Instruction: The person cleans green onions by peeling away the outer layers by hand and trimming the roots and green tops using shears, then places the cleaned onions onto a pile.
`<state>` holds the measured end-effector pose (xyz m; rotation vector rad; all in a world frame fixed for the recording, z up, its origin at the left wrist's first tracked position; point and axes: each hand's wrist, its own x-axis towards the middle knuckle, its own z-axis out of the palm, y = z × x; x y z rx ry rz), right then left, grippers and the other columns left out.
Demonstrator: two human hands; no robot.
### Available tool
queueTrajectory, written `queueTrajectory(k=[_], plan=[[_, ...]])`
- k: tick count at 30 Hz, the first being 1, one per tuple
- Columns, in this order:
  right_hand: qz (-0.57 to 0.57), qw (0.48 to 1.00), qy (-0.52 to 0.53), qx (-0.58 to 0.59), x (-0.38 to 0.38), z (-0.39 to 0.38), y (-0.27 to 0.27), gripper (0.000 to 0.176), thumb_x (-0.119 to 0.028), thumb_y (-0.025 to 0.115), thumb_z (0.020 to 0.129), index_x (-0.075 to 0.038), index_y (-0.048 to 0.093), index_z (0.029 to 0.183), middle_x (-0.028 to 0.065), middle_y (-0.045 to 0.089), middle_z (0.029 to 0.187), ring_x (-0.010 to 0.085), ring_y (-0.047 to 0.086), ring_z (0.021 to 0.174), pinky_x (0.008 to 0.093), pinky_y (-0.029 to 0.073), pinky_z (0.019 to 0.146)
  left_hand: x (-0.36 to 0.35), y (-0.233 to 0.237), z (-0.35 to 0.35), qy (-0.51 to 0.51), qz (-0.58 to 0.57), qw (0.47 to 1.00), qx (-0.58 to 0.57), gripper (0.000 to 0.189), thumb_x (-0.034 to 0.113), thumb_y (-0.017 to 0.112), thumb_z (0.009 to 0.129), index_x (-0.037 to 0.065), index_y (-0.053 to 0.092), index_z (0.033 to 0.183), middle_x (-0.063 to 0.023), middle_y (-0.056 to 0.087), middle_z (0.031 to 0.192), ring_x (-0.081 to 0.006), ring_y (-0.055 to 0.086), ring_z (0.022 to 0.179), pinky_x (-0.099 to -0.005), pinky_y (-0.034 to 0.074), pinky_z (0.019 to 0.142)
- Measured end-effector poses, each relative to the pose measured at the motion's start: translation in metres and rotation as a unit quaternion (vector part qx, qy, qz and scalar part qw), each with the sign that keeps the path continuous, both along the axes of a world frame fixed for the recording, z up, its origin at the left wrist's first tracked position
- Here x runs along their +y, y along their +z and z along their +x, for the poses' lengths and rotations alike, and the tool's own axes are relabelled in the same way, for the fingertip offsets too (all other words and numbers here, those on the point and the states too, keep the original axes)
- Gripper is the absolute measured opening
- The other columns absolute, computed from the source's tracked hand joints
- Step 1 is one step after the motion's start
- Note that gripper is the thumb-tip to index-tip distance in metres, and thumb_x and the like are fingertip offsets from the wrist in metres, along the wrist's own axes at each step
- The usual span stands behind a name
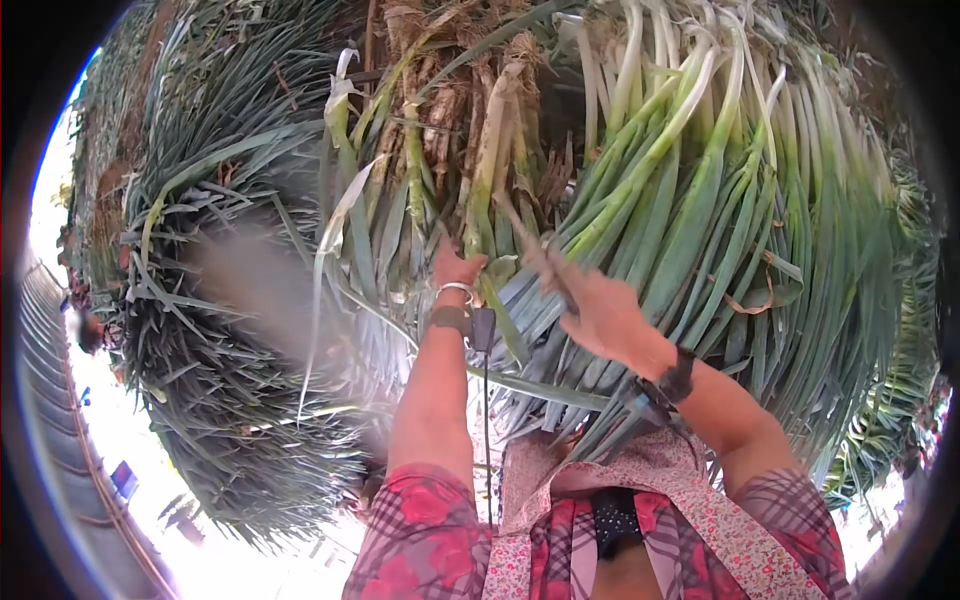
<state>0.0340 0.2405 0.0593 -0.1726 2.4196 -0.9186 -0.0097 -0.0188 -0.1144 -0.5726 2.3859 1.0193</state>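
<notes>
My left hand (457, 268), with a white bracelet and a dark band on its wrist, is closed around green onion stalks (480, 210) at the middle of the pile. Their roots and dry brown lower stems lie at the top of the view. Just to the right, my right hand (605, 315) is closed on what looks like a knife (528, 232), its narrow brownish end pointing up and left toward those stalks. Part of the knife is blurred, and the fingers hide its handle. Beside it spreads a thick bunch of green onions (700, 180) with pale stems.
A tall stack of green onions (220, 330) rises at the left, leaf tips toward me. More bundles (885, 400) stand at the far right. A black cord (487, 430) hangs by my left forearm. Corrugated sheeting (65, 400) runs along the left edge.
</notes>
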Motion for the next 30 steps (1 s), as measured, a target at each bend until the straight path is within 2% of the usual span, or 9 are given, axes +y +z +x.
queueTrajectory(k=[2,5,8,13,17,19,21,24,30], plan=[[-0.004,0.995,0.033,-0.099,-0.012,0.008,0.029,0.072,-0.018,0.059,0.075,-0.012,0.029,0.140,0.0200,0.063,0.083,0.0403,0.062,0.072,0.0476,0.049,0.064,0.005,-0.003,0.005,0.037,0.030,0.998,-0.041,0.067,0.031,0.076,0.057,0.006,0.054,0.115,-0.0205,0.057,0.109,-0.0393,0.054,0.102,-0.0430,0.044,0.088],[0.023,0.982,0.057,-0.179,-0.021,0.013,0.019,0.077,-0.019,0.060,0.070,-0.013,0.032,0.141,0.0204,0.059,0.084,0.0405,0.058,0.076,0.0474,0.047,0.068,0.012,0.001,0.007,-0.059,-0.133,0.989,0.003,0.061,0.028,0.073,0.058,0.007,0.052,0.112,-0.0201,0.050,0.112,-0.0395,0.046,0.108,-0.0464,0.038,0.093],[0.035,0.997,-0.070,-0.028,-0.019,0.008,-0.002,0.076,-0.019,0.061,0.070,-0.013,0.032,0.140,0.0200,0.059,0.081,0.0400,0.058,0.075,0.0475,0.047,0.068,0.017,-0.012,0.008,-0.042,-0.129,0.990,0.046,0.064,0.028,0.073,0.058,0.004,0.048,0.112,-0.0238,0.047,0.115,-0.0415,0.044,0.110,-0.0472,0.037,0.095],[0.011,0.992,0.007,-0.126,-0.021,0.019,0.019,0.074,-0.018,0.060,0.070,-0.013,0.034,0.139,0.0192,0.059,0.079,0.0393,0.059,0.077,0.0473,0.047,0.068,-0.001,-0.026,0.001,-0.131,-0.140,0.981,0.007,0.093,0.033,0.076,0.054,0.004,0.039,0.134,-0.0289,0.044,0.121,-0.0447,0.044,0.117,-0.0442,0.040,0.098],[0.023,0.995,-0.024,-0.092,-0.017,0.025,0.010,0.071,-0.020,0.059,0.072,-0.014,0.035,0.138,0.0198,0.060,0.082,0.0397,0.059,0.077,0.0472,0.047,0.069,0.007,-0.027,-0.009,-0.156,-0.152,0.975,-0.039,0.089,0.034,0.072,0.056,0.008,0.039,0.134,-0.0252,0.044,0.127,-0.0418,0.046,0.116,-0.0491,0.040,0.095],[0.039,0.993,-0.088,-0.061,-0.014,0.026,0.008,0.072,-0.023,0.060,0.073,-0.017,0.034,0.140,0.0194,0.060,0.081,0.0399,0.059,0.074,0.0477,0.048,0.069,0.020,-0.009,0.013,-0.105,-0.107,0.988,0.041,0.087,0.033,0.072,0.057,0.006,0.039,0.132,-0.0259,0.048,0.123,-0.0414,0.049,0.112,-0.0482,0.042,0.092],[0.017,0.995,-0.059,-0.078,-0.019,0.032,0.026,0.073,-0.023,0.060,0.072,-0.018,0.032,0.140,0.0194,0.059,0.080,0.0398,0.059,0.074,0.0477,0.048,0.069,0.019,0.022,0.015,-0.060,-0.061,0.990,0.111,0.085,0.032,0.072,0.057,0.004,0.040,0.130,-0.0267,0.052,0.120,-0.0410,0.053,0.109,-0.0474,0.044,0.089],[-0.020,0.995,-0.031,-0.094,-0.024,0.033,0.046,0.075,-0.020,0.060,0.071,-0.016,0.032,0.140,0.0198,0.059,0.081,0.0395,0.059,0.076,0.0468,0.047,0.070,0.017,0.094,0.004,-0.094,-0.089,0.991,0.033,0.076,0.030,0.072,0.059,-0.001,0.042,0.122,-0.0263,0.059,0.108,-0.0421,0.057,0.099,-0.0463,0.047,0.084],[-0.083,0.992,-0.020,-0.095,-0.036,0.027,0.065,0.072,-0.013,0.058,0.069,-0.009,0.036,0.137,0.0203,0.060,0.083,0.0387,0.059,0.078,0.0442,0.047,0.069,0.008,0.136,-0.044,-0.109,-0.212,0.970,-0.046,0.065,0.033,0.076,0.064,0.002,0.038,0.108,-0.0246,0.063,0.097,-0.0424,0.062,0.087,-0.0485,0.049,0.077]])
